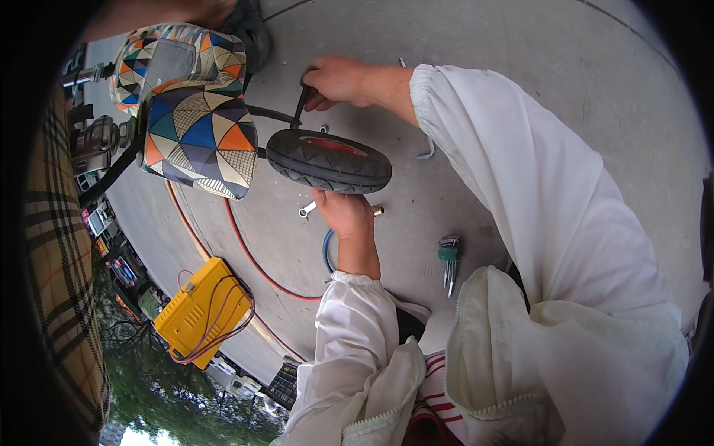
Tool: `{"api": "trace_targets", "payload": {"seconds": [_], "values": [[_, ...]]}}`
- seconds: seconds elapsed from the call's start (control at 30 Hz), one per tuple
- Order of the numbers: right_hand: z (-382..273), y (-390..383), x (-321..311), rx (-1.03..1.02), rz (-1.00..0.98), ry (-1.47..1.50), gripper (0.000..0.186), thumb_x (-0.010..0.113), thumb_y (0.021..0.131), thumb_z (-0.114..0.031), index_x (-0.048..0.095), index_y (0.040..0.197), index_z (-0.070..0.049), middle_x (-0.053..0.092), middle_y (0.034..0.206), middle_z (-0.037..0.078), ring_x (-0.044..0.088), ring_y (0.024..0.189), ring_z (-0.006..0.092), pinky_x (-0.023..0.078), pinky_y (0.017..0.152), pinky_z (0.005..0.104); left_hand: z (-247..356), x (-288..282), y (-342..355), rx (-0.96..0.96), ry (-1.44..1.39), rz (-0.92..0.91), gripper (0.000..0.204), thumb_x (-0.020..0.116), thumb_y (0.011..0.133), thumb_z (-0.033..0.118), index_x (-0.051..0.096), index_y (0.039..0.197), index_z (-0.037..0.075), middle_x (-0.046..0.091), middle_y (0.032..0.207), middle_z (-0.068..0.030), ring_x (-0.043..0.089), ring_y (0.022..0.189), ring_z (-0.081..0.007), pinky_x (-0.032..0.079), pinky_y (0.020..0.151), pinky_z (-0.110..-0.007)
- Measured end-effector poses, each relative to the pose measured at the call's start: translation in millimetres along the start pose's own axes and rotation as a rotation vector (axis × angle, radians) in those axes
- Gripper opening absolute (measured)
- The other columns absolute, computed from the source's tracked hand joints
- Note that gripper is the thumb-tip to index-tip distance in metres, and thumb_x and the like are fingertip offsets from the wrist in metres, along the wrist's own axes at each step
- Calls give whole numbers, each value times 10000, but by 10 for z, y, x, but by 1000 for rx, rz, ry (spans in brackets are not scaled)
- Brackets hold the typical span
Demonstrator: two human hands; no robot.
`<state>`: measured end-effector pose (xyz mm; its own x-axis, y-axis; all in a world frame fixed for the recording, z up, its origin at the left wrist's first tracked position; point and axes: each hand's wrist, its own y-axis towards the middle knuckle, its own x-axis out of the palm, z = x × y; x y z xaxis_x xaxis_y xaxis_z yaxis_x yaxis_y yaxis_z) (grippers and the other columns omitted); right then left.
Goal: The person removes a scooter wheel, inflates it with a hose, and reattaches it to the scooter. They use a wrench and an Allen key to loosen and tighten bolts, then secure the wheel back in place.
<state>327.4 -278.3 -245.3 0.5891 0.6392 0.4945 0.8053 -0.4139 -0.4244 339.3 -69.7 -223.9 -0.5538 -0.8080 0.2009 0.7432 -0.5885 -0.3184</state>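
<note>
A small wheel with a black treaded tyre (327, 171) and a red hub is tilted on a black metal fork at the head view's centre. My right hand (335, 83) has its fingers closed round the upper end of a black bar (299, 108) above the wheel. My left hand (343, 217) holds the tyre from below, its fingertips hidden behind it. A combination spanner (305, 212) lies beside my left hand. A bent metal wrench (428, 154) lies right of the wheel, and a hex key set in a green holder (450, 262) lies lower right on the concrete.
Patterned fabric covers (195, 137) are attached left of the wheel. A yellow machine with cables (201, 312), red hoses (249, 259) and a blue hose (328, 249) are at lower left. Another person's bare limb (149, 15) is at top left. Plaid fabric (56, 260) runs along the left edge.
</note>
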Motion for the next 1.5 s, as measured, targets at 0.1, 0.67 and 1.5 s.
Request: {"api": "trace_targets", "payload": {"seconds": [0.1, 0.67, 1.5], "values": [[-10, -6, 12, -19, 8, -6, 305, 453, 961, -185, 525, 1156, 37, 637, 1043, 171, 687, 885, 233, 556, 782, 330, -56, -35, 24, 47, 36, 47, 342, 485, 965, 110, 462, 1286, -5, 564, 1236, -160, 585, 1079, -268, 501, 947, -392], [188, -34, 115, -52, 4, 177, 200, 519, 969, -176, 555, 1055, 2, 682, 995, 133, 683, 852, 191, 544, 732, 312, 247, -63, 304, 115, 91, 24, 447, 543, 939, 201, 465, 1315, -28, 558, 1259, -161, 590, 1080, -269, 519, 914, -377], [251, -106, 281, -275, 118, -108, 277, 454, 993, -236, 420, 1107, 14, 651, 961, 144, 666, 814, 208, 544, 708, 331, 189, -369, 508, 21, 95, 73, 464, 552, 948, 202, 439, 1346, -7, 538, 1299, -170, 565, 1137, -304, 498, 966, -451]]}}
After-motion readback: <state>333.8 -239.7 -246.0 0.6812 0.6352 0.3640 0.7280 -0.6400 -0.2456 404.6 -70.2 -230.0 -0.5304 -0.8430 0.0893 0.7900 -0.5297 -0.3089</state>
